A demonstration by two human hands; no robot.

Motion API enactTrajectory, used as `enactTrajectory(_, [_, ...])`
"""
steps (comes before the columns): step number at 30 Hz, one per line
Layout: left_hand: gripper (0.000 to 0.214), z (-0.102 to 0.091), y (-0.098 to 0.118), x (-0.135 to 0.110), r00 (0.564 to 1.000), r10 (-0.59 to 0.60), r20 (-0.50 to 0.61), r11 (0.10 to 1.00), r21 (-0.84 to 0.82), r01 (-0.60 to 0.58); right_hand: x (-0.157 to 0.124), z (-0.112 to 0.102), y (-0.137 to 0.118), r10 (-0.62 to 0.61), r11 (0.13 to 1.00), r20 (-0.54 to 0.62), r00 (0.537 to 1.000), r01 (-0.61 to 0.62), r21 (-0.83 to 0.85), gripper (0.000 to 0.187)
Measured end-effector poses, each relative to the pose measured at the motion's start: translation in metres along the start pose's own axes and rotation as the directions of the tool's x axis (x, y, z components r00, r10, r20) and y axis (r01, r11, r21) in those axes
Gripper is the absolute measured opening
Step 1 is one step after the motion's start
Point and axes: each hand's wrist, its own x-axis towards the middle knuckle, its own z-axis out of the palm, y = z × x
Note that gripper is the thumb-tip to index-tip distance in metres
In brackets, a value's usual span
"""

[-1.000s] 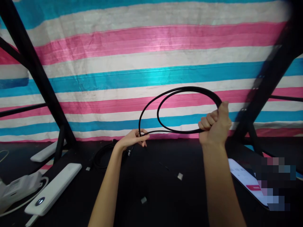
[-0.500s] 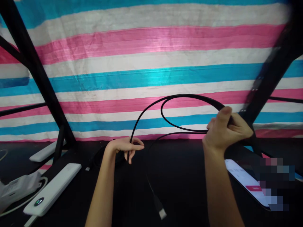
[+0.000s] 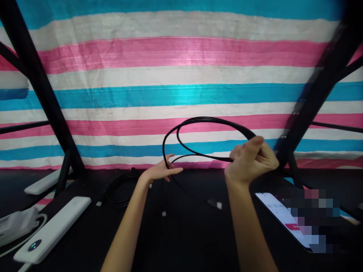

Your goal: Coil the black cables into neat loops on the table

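My right hand (image 3: 248, 160) is closed in a fist around a bundle of loops of black USB cable (image 3: 208, 119). The loops arc out to the left above the table. My left hand (image 3: 162, 170) is at the left end of the loops, fingers apart, with one strand passing against it between thumb and fingers. One pale USB plug (image 3: 219, 205) hangs to the right of my left hand, blurred. Another small pale plug (image 3: 163, 214) shows below that hand. Behind my left forearm lies a coiled black cable (image 3: 120, 190) with its own plug (image 3: 98, 204).
At left are a white power bank (image 3: 53, 230) with a lit display, a white adapter (image 3: 19, 226) with a cord, and another white slab (image 3: 45, 181). A phone (image 3: 279, 215) with its screen lit lies at right. Black frame posts (image 3: 51, 109) flank a striped sheet (image 3: 181, 56).
My right hand has moved left and slightly down with the loops. My left hand has shifted right and up, its fingers spreading from around the strand. The hanging plug has swung right and up.
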Motion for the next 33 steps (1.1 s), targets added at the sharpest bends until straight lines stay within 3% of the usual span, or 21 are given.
enactTrajectory(3, [0.079, 0.015, -0.004, 0.013, 0.987, 0.131, -0.093, 0.989, 0.079, -0.124, -0.009, 0.014, 0.0, -0.13, 0.988, -0.079, 0.988, 0.136, 0.075, 0.055])
enactTrajectory(6, [0.042, 0.022, -0.001, 0.019, 0.947, 0.304, -0.107, 0.952, 0.053, -0.3, -0.012, 0.021, 0.002, -0.02, 0.988, 0.093, 0.995, 0.005, 0.155, 0.058])
enactTrajectory(8, [0.03, 0.021, 0.006, 0.018, 0.93, 0.355, -0.099, 0.933, -0.021, -0.359, -0.011, 0.022, 0.004, 0.029, 0.98, 0.161, 0.987, -0.059, 0.188, 0.06])
enactTrajectory(11, [0.033, 0.015, 0.015, 0.009, 0.913, 0.397, -0.089, 0.876, -0.26, -0.406, -0.007, 0.021, 0.013, 0.067, 0.976, 0.167, 0.984, -0.099, 0.193, 0.06])
enactTrajectory(14, [0.057, 0.007, 0.019, -0.004, 0.873, 0.486, 0.047, 0.766, -0.503, -0.4, -0.004, 0.022, 0.026, 0.139, 0.979, 0.116, 0.983, -0.154, 0.131, 0.06])
enactTrajectory(17, [0.065, -0.003, 0.02, -0.017, 0.842, 0.526, 0.121, 0.716, -0.598, -0.362, -0.004, 0.021, 0.036, 0.152, 0.988, 0.063, 0.986, -0.152, -0.006, 0.058])
enactTrajectory(20, [0.067, -0.009, 0.026, -0.027, 0.873, 0.487, -0.026, 0.692, -0.598, -0.404, -0.008, 0.02, 0.036, 0.056, 0.985, 0.095, 0.994, -0.04, -0.167, 0.056])
enactTrajectory(22, [0.058, -0.01, 0.035, -0.032, 0.897, 0.428, -0.113, 0.746, -0.515, -0.421, -0.011, 0.02, 0.034, 0.005, 0.978, 0.141, 0.99, 0.025, -0.208, 0.054])
enactTrajectory(24, [0.042, -0.007, 0.045, -0.035, 0.906, 0.372, -0.202, 0.811, -0.405, -0.423, -0.012, 0.02, 0.032, 0.016, 0.982, 0.177, 0.984, 0.018, -0.19, 0.051])
enactTrajectory(26, [0.042, -0.004, 0.053, -0.036, 0.893, 0.33, -0.306, 0.823, -0.371, -0.431, -0.011, 0.02, 0.033, 0.08, 0.987, 0.229, 0.97, -0.044, -0.157, 0.05])
enactTrajectory(28, [0.052, -0.004, 0.056, -0.035, 0.868, 0.29, -0.403, 0.783, -0.421, -0.458, -0.007, 0.018, 0.035, 0.183, 0.979, 0.369, 0.911, -0.132, -0.158, 0.048])
enactTrajectory(30, [0.053, -0.007, 0.056, -0.034, 0.843, 0.249, -0.478, 0.753, -0.452, -0.478, -0.002, 0.014, 0.034, 0.289, 0.954, 0.561, 0.776, -0.188, -0.233, 0.043])
enactTrajectory(31, [0.052, -0.008, 0.056, -0.034, 0.83, 0.237, -0.504, 0.758, -0.439, -0.483, -0.001, 0.012, 0.031, 0.318, 0.943, 0.632, 0.707, -0.168, -0.286, 0.039])
enactTrajectory(32, [0.051, -0.009, 0.056, -0.035, 0.819, 0.238, -0.522, 0.773, -0.409, -0.485, -0.001, 0.011, 0.027, 0.315, 0.938, 0.676, 0.666, -0.111, -0.327, 0.035])
enactTrajectory(33, [0.049, -0.009, 0.057, -0.036, 0.812, 0.252, -0.526, 0.796, -0.364, -0.483, -0.002, 0.01, 0.022, 0.278, 0.938, 0.703, 0.655, -0.028, -0.345, 0.032])
